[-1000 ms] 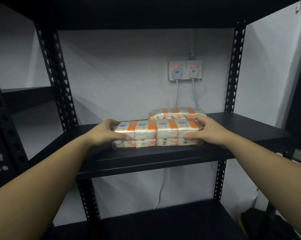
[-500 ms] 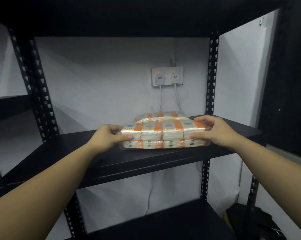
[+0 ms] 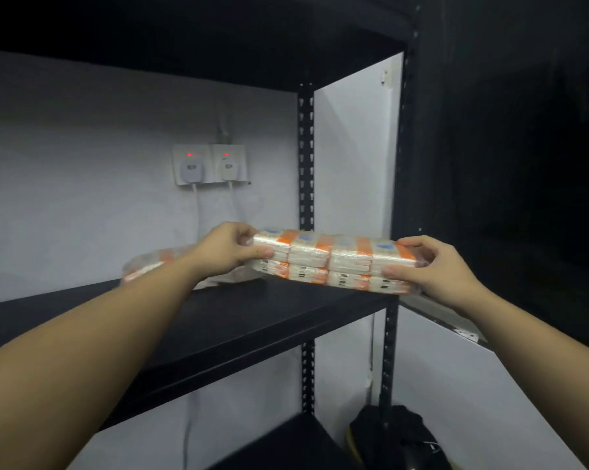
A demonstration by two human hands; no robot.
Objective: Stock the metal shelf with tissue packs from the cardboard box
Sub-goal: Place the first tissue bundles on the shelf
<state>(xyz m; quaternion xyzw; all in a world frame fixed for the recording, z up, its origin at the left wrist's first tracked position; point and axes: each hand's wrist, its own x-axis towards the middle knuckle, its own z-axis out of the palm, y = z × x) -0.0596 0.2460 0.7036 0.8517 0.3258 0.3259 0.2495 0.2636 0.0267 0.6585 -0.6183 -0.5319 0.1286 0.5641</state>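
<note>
Both hands held one wrapped tissue pack [image 3: 333, 261] by its short ends over the right end of the black metal shelf [image 3: 252, 320]. The left hand [image 3: 225, 247] gripped the pack's left end, fingers curled over the top and the thumb pressed against the front face. The right hand [image 3: 435, 266] gripped the right end the same way, fingers over the top edge and the thumb along the front. The pack was a clear-wrapped bundle of white tissue packets with orange bands, two layers deep and four across. Its right end reached past the shelf's front right corner post [image 3: 389, 351]; whether its underside touched the shelf board could not be told.

A second tissue pack [image 3: 151, 262] lay flat on the same shelf toward the back edge, left of the held one and partly hidden behind the left forearm. On the white wall behind the shelf sat a double wall socket [image 3: 208, 166] with two plugs in it and two red lights, white cables dropping from the plugs. A lower shelf board [image 3: 286, 446] showed beneath, and a dark bag [image 3: 398, 432] lay just right of it.
</note>
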